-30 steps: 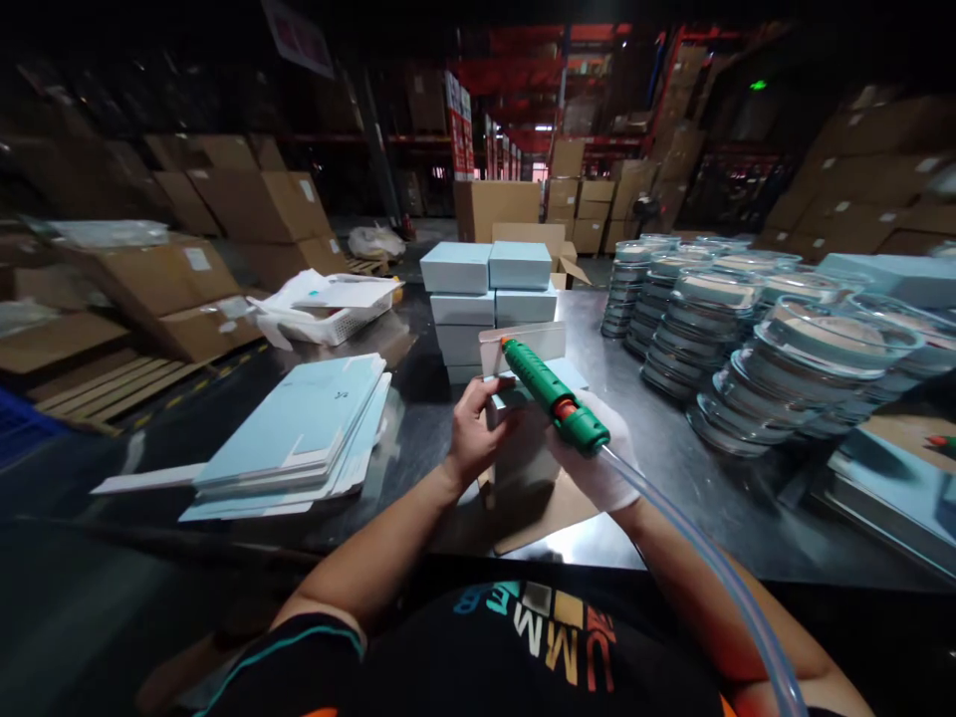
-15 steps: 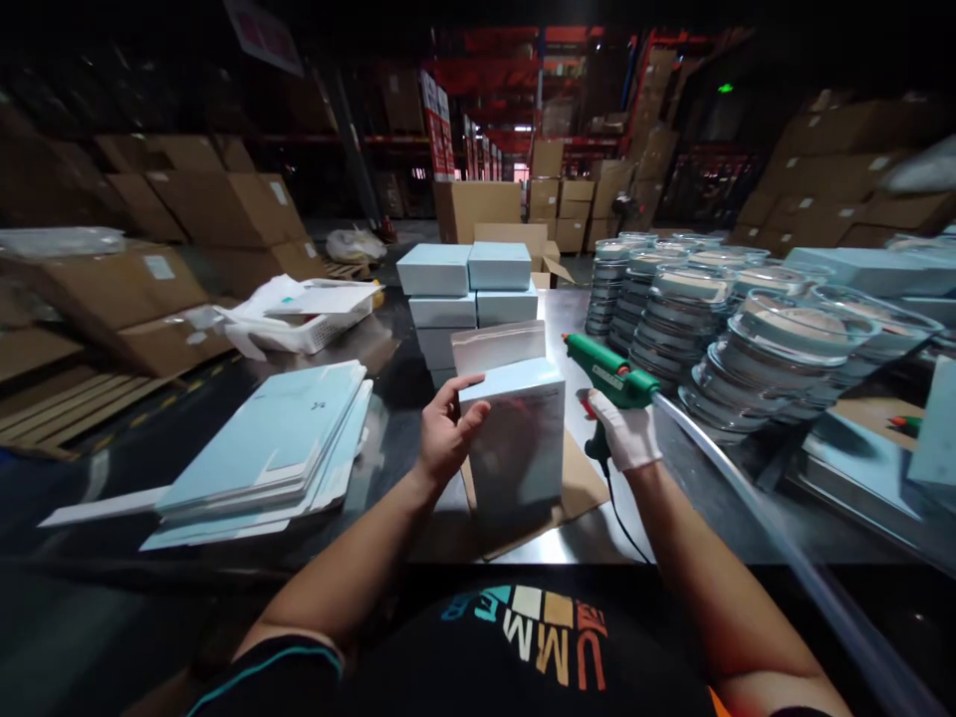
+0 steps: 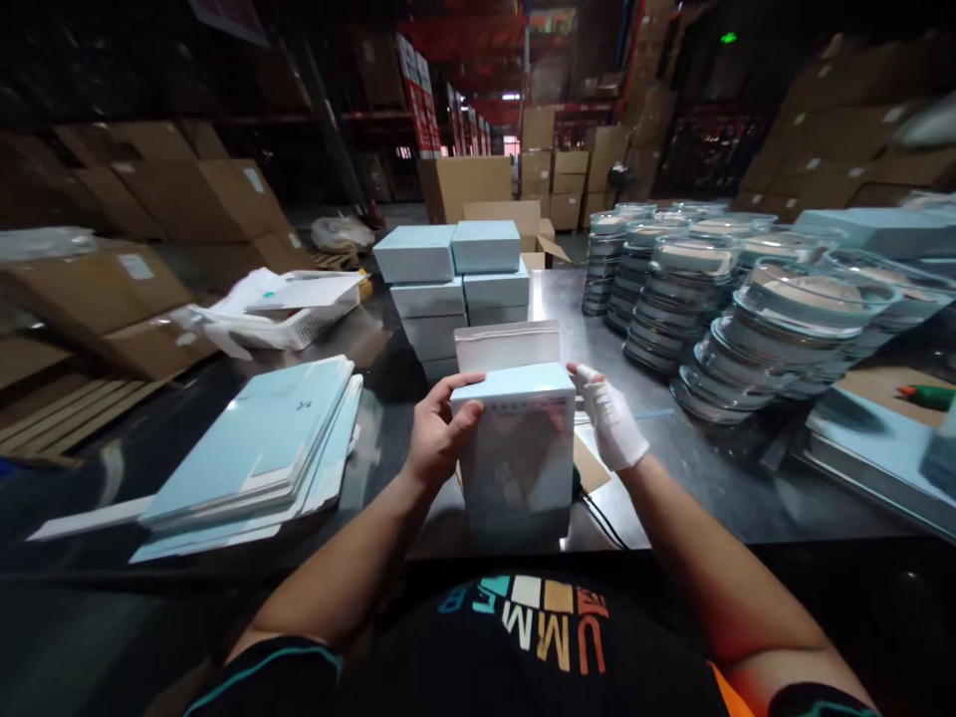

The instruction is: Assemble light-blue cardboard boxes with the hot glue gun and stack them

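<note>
A pale blue box [image 3: 519,458] stands upright in front of me, its lid flap [image 3: 508,349] raised at the back. My left hand [image 3: 440,428] grips its upper left corner, thumb on the near face and fingers over the top. Beside the upper right edge is my right hand [image 3: 610,418], in a white glove with bare fingertips. Its fingers are extended and apart, close to the box; whether they touch it is unclear. A small green part of the glue gun [image 3: 576,481] shows past the box's right side, with its black cord [image 3: 603,523]; the rest is hidden.
Stacked blue boxes [image 3: 425,299] stand behind the work. Flat blue box sheets [image 3: 246,438] lie left, near a white basket [image 3: 314,324]. Stacks of clear round dishes [image 3: 691,299] fill the right side. Farther right, a green tool with an orange tip [image 3: 926,396] rests near blue boxes.
My right hand has let go of the glue gun, now mostly hidden behind the box, and moved to the box's right edge. My left hand still holds the box.
</note>
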### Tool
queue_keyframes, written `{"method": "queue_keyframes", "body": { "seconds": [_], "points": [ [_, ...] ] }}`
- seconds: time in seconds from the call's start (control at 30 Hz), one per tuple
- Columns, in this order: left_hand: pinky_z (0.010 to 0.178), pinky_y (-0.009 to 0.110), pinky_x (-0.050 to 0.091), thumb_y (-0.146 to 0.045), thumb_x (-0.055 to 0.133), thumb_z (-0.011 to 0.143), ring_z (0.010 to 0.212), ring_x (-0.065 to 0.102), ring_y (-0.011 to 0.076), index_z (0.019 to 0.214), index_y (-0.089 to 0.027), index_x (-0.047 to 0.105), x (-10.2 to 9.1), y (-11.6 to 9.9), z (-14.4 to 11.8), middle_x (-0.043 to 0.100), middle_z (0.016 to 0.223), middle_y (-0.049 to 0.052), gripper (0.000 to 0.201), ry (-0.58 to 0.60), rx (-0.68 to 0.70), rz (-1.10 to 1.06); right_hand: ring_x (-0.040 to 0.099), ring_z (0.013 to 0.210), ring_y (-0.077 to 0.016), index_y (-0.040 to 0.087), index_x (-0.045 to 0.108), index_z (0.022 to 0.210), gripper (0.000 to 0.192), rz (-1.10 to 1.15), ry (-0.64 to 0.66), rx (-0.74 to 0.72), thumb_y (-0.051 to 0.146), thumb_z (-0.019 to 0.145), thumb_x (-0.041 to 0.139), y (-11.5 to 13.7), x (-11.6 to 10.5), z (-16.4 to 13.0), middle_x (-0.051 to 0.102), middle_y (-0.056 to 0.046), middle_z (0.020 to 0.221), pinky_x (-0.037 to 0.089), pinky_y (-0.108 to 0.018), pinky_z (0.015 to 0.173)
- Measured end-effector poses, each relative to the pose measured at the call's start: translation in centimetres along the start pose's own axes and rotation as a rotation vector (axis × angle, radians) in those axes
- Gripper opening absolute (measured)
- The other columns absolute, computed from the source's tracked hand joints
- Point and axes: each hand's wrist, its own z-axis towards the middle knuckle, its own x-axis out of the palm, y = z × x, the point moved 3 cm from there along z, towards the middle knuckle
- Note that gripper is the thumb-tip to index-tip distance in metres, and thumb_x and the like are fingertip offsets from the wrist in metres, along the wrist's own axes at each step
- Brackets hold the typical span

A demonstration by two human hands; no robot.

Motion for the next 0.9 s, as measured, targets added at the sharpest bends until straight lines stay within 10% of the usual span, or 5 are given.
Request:
{"method": "queue_keyframes", "body": {
  "seconds": [0.17, 0.4, 0.57, 0.9],
  "points": [
    [0.089, 0.036, 0.06, -0.083, 0.084, 0.079, 0.101, 0.075, 0.0275, 0.108, -0.019, 0.083, 0.8, 0.2, -0.3, 0.079, 0.108, 0.01, 0.07, 0.084, 0.255, 0.233, 0.069, 0.13, -0.0324, 0.026, 0.064, 0.143, 0.072, 0.2, -0.004, -0.133, 0.074, 0.09, 0.076, 4.9, 0.6, -1.1, 0.076, -0.01, 0.136, 0.053, -0.05, 0.12],
    [0.106, 0.044, 0.059, -0.076, 0.097, 0.069, 0.119, 0.075, 0.029, 0.104, -0.025, 0.063, 0.2, 1.4, 0.1, 0.073, 0.119, 0.009, 0.072, -0.023, 0.394, 0.108, 0.068, 0.139, -0.0367, 0.025, 0.066, 0.132, 0.094, 0.175, 0.172, -0.247, 0.085, 0.066, 0.094, 2.9, -1.2, -2.4, 0.068, -0.018, 0.153, 0.059, -0.053, 0.115],
    [0.107, 0.055, 0.061, -0.072, 0.09, 0.082, 0.117, 0.076, 0.0343, 0.092, -0.024, 0.076, 0.2, 0.0, 0.1, 0.076, 0.108, 0.011, 0.051, 0.209, 0.424, 0.174, 0.063, 0.151, -0.0333, 0.031, 0.074, 0.133, 0.033, -0.03, 0.102, -0.546, 0.051, 0.107, 0.072, 2.8, -1.1, -5.4, 0.063, -0.014, 0.164, 0.054, -0.06, 0.123],
    [0.108, 0.066, 0.061, -0.048, 0.085, 0.095, 0.121, 0.079, 0.0376, 0.101, -0.033, 0.09, 0.5, -1.9, -0.5, 0.087, 0.114, 0.012, 0.017, 0.41, 0.53, 0.168, 0.072, 0.138, -0.0296, 0.04, 0.08, 0.135, 0.03, -0.078, 0.064, -0.649, 0.033, 0.106, 0.074, 3.4, -1.2, -6.8, 0.073, -0.009, 0.151, 0.06, -0.055, 0.118]
  ]
}}
